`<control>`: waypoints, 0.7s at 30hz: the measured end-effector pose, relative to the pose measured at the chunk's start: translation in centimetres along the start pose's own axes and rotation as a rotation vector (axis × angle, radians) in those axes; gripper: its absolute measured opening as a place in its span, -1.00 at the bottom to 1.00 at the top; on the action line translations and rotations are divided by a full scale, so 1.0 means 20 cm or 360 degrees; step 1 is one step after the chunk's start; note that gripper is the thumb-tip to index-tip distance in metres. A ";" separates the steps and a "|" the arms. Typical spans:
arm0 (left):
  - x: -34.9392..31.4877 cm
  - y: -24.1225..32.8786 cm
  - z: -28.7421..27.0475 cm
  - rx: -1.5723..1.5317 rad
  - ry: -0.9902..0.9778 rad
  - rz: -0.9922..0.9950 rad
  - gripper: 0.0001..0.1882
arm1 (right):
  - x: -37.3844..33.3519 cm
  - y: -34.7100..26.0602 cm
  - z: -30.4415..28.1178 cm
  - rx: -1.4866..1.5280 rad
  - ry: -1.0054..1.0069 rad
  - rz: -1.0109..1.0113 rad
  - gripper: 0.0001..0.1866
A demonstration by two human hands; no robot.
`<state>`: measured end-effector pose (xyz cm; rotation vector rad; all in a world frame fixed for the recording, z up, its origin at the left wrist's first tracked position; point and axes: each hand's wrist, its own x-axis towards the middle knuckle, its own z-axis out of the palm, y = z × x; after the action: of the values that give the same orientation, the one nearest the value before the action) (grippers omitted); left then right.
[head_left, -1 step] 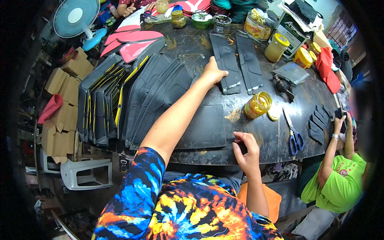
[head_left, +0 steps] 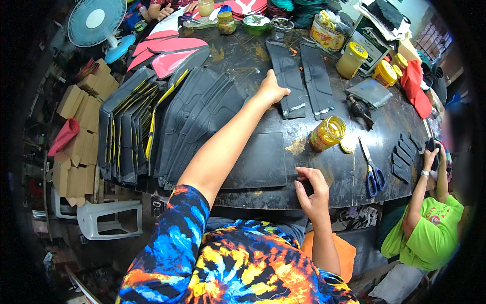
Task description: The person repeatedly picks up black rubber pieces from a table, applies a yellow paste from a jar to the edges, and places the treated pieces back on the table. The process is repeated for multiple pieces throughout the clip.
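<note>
My left hand [head_left: 272, 92] reaches to a long black padded piece [head_left: 287, 68]. The thumb lies across its face, and the fingers are at its left edge, partly hidden. Beside it lies a second black padded piece [head_left: 317, 76], apart from my hand. Both pieces have pale, shiny ends towards me. My right hand [head_left: 312, 191] hovers by the table's near edge, loosely curled with thumb and fingers apart, holding nothing. The nearest thing to it is a flat black panel [head_left: 258, 161]. Beyond it stand an open jar [head_left: 327, 134] of yellowish stuff and its lid [head_left: 349, 143].
Overlapping black panels [head_left: 195, 116] and a yellow-edged stack [head_left: 126, 126] fill the left side. Blue-handled scissors [head_left: 373, 175], small black strips [head_left: 402, 157] and a dark tool [head_left: 358, 110] lie right. A co-worker in a green shirt [head_left: 430, 230] sits there. Pink pieces [head_left: 174, 48] lie far left.
</note>
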<state>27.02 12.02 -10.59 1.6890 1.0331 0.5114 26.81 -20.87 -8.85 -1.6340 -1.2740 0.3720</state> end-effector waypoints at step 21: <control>-0.25 0.20 -0.27 0.0669 -0.0121 0.0901 -0.07 | -0.02 -0.06 0.03 -0.0503 0.0196 0.0025 -0.52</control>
<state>21.83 10.46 -4.11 2.3766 0.6195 0.6095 25.58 -21.03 -8.20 -1.9009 -1.2739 0.0786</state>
